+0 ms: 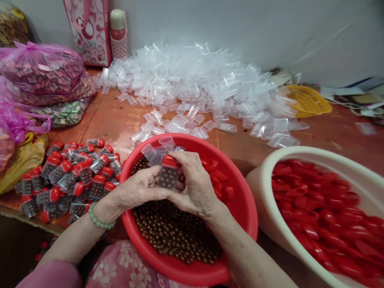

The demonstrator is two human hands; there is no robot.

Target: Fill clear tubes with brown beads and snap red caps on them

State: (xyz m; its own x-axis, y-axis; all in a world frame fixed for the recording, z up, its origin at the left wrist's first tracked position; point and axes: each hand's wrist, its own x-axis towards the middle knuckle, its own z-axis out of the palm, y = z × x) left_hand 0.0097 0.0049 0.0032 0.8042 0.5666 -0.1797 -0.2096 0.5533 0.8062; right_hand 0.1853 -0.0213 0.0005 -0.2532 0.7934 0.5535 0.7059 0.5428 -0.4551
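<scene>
Over a red basin (pixel 250 224), a small clear container (pixel 168 177) full of brown balls is held upright between my hands, its red cap (pixel 170 161) on top. My left hand (pixel 141 186) grips its left side, fingers closed on it. Around its right side and cap curls my right hand (pixel 198 184). Brown balls (pixel 177 236) fill much of the basin below. Several empty clear containers (pixel 153 154) lie at the basin's far side, and loose red caps (pixel 220 180) at its right.
Filled, capped containers (pixel 81 172) are piled at the left. A heap of empty clear containers (pixel 195 80) spreads along the wall. At right stands a cream tub (pixel 265 188) of red caps, behind it a yellow basket (pixel 312 102). Purple bags (pixel 45 72) and a bottle (pixel 118 34) stand back left.
</scene>
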